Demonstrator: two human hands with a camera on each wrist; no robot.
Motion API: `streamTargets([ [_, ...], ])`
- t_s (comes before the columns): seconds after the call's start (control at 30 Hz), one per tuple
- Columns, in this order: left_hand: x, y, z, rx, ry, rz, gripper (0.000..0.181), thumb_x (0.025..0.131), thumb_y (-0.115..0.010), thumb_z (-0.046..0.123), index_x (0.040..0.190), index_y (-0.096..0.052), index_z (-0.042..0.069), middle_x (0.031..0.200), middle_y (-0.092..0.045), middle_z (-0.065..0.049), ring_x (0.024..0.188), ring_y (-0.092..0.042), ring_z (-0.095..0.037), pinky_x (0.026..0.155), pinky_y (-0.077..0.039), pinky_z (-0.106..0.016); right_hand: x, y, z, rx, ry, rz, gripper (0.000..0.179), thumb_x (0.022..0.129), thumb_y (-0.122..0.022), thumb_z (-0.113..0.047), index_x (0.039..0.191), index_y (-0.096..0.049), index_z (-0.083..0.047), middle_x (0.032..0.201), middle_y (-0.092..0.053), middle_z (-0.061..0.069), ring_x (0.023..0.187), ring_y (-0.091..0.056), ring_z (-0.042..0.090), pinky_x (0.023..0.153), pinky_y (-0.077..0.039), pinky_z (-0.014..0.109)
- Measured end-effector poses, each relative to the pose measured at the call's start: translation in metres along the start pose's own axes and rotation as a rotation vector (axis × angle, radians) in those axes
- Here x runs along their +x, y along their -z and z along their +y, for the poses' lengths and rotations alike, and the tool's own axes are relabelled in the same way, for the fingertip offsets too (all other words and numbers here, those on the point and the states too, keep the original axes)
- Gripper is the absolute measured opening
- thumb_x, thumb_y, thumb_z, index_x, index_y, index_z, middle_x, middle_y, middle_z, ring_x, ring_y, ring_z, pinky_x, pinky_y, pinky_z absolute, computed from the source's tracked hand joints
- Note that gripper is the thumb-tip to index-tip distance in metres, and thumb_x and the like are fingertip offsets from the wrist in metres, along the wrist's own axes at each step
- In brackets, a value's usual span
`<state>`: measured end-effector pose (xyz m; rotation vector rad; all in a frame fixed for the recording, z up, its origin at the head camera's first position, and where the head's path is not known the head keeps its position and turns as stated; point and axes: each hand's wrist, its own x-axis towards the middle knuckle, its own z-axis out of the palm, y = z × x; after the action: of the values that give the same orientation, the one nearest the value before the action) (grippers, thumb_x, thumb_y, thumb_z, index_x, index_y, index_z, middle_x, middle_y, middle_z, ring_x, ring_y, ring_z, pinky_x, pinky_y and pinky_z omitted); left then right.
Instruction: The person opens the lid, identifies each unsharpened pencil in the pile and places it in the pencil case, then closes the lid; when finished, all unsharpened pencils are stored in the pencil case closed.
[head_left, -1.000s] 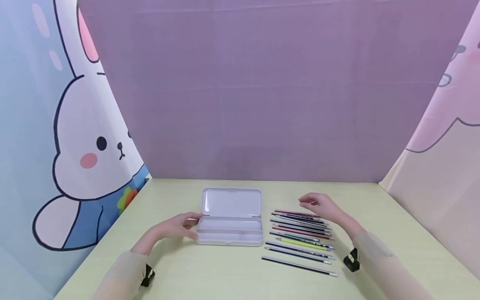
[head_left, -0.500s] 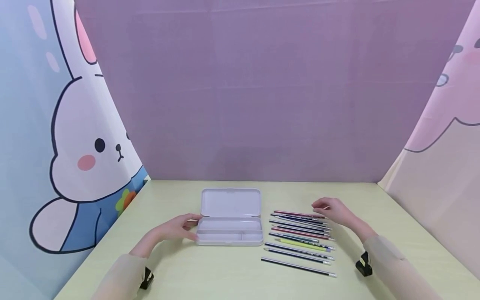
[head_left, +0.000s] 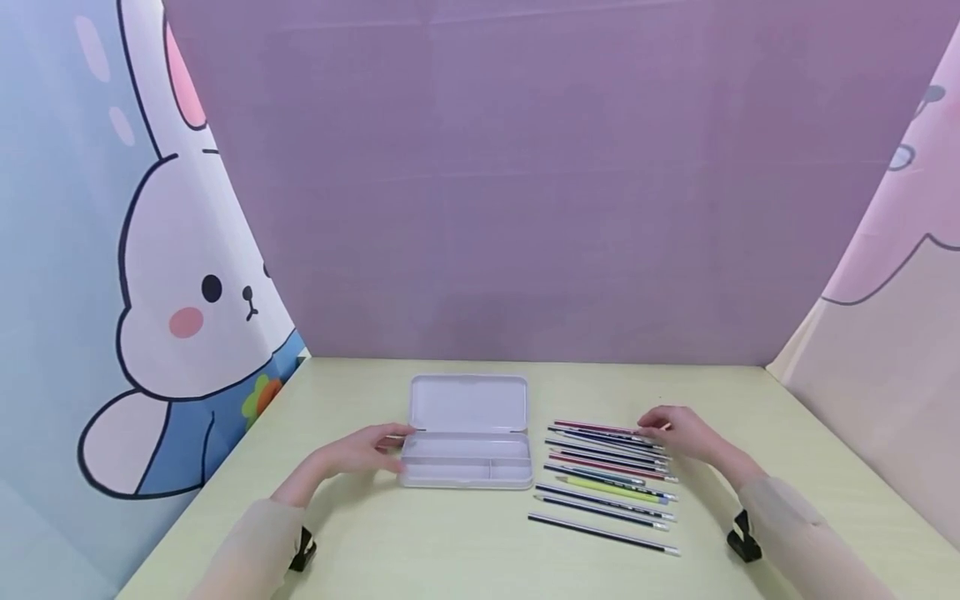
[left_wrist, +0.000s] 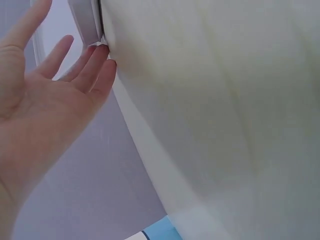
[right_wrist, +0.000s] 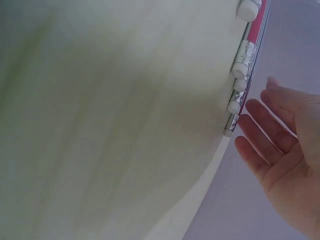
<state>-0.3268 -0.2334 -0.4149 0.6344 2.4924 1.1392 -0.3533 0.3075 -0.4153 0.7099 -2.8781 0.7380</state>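
A white pencil case (head_left: 467, 483) lies with its lid (head_left: 468, 402) folded back. At its left side, my left hand (head_left: 358, 452) has thumb and fingers loosely spread against the edge; in the left wrist view the fingertips meet a corner of the case. Several pencils lie in a loose row to the right, among them a red one (head_left: 588, 425) at the back and a yellow-green one (head_left: 609, 489). My right hand (head_left: 684, 433) is over the right end of the back pencils. Up close, its relaxed fingers are beside the white erasers (right_wrist: 240, 70), gripping nothing I can see.
One dark striped pencil (head_left: 600, 534) lies apart at the front of the row. The case has one long compartment and two shorter ones in front. A purple cloth (head_left: 525, 208) hangs behind the pale table (head_left: 420, 542).
My right hand has moved right and slightly down, from above the back pencils to their eraser ends. The left hand stays at the case; the head view shifts slightly.
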Motion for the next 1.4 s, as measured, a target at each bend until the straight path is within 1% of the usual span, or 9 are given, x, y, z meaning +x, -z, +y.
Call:
streamTargets([
  [0.17,0.001,-0.001,0.002,0.01,0.022,0.0,0.072,0.08,-0.075,0.029,0.139,-0.041,0.003,0.142,-0.04,-0.02,0.129,-0.04,-0.04,0.105,-0.034,-0.055,-0.001,-0.001,0.002,-0.038,0.044,-0.001,0.014,0.086,-0.064,-0.007,0.097,-0.069,0.001,0.09,-0.07,0.008,0.08,-0.062,0.018,0.069,-0.051,0.027],
  [0.3,0.0,-0.002,0.003,0.01,0.017,0.004,0.07,0.081,-0.074,0.026,0.138,-0.042,0.001,0.142,-0.041,-0.023,0.129,-0.039,-0.041,0.105,-0.033,-0.055,-0.002,-0.002,0.003,-0.061,0.08,0.0,0.014,0.085,-0.065,-0.005,0.096,-0.07,0.002,0.089,-0.069,0.01,0.078,-0.062,0.018,0.067,-0.051,0.025],
  [0.47,-0.003,-0.002,0.001,0.012,0.002,0.002,0.07,0.081,-0.074,0.025,0.138,-0.042,-0.001,0.141,-0.041,-0.025,0.129,-0.039,-0.043,0.105,-0.033,-0.056,0.0,-0.004,0.003,-0.087,0.092,0.008,0.015,0.084,-0.065,-0.004,0.095,-0.071,0.003,0.083,-0.066,0.006,0.074,-0.059,0.013,0.065,-0.05,0.024],
  [0.6,-0.004,-0.001,-0.004,0.001,-0.039,-0.007,0.071,0.082,-0.073,0.021,0.139,-0.038,-0.004,0.141,-0.039,-0.027,0.128,-0.039,-0.045,0.105,-0.033,-0.057,0.002,-0.006,0.003,-0.097,0.067,0.016,0.015,0.083,-0.065,-0.004,0.094,-0.071,0.003,0.08,-0.064,0.003,0.072,-0.056,0.01,0.063,-0.047,0.024],
  [0.77,-0.002,-0.001,-0.005,0.002,-0.074,-0.012,0.075,0.082,-0.073,0.021,0.14,-0.034,-0.006,0.141,-0.038,-0.028,0.127,-0.039,-0.045,0.105,-0.032,-0.057,0.001,-0.009,0.003,-0.125,0.042,0.041,0.008,0.081,-0.068,-0.004,0.086,-0.073,-0.001,0.077,-0.062,0.0,0.071,-0.055,0.011,0.063,-0.046,0.026],
  [0.87,0.0,-0.001,-0.005,0.015,-0.069,-0.007,0.076,0.081,-0.074,0.022,0.14,-0.035,-0.006,0.141,-0.039,-0.028,0.127,-0.04,-0.045,0.104,-0.033,-0.057,0.001,-0.009,0.005,-0.143,0.053,0.054,0.005,0.08,-0.069,-0.005,0.083,-0.074,-0.003,0.075,-0.061,-0.001,0.069,-0.054,0.011,0.063,-0.046,0.028],
  [1.03,0.001,-0.002,-0.004,0.02,-0.061,-0.004,0.077,0.081,-0.074,0.022,0.14,-0.035,-0.006,0.141,-0.038,-0.029,0.127,-0.04,-0.045,0.104,-0.033,-0.056,0.002,-0.01,0.006,-0.159,0.027,0.07,0.004,0.08,-0.07,-0.006,0.08,-0.072,-0.002,0.073,-0.061,-0.002,0.068,-0.053,0.01,0.064,-0.046,0.029],
  [1.3,0.001,-0.002,-0.004,0.022,-0.056,-0.007,0.076,0.081,-0.074,0.023,0.14,-0.035,-0.006,0.141,-0.038,-0.028,0.126,-0.041,-0.045,0.105,-0.033,-0.057,0.002,-0.01,0.006,-0.099,-0.061,0.052,0.007,0.08,-0.068,-0.002,0.077,-0.064,-0.007,0.071,-0.061,-0.002,0.067,-0.053,0.009,0.062,-0.045,0.027],
  [1.4,0.001,-0.002,-0.004,0.027,-0.051,-0.003,0.075,0.081,-0.074,0.023,0.14,-0.036,-0.005,0.141,-0.039,-0.028,0.126,-0.041,-0.045,0.104,-0.033,-0.057,0.001,-0.008,0.004,-0.084,-0.076,0.044,0.003,0.08,-0.067,-0.002,0.082,-0.066,-0.004,0.074,-0.063,0.0,0.069,-0.055,0.011,0.063,-0.047,0.028],
])
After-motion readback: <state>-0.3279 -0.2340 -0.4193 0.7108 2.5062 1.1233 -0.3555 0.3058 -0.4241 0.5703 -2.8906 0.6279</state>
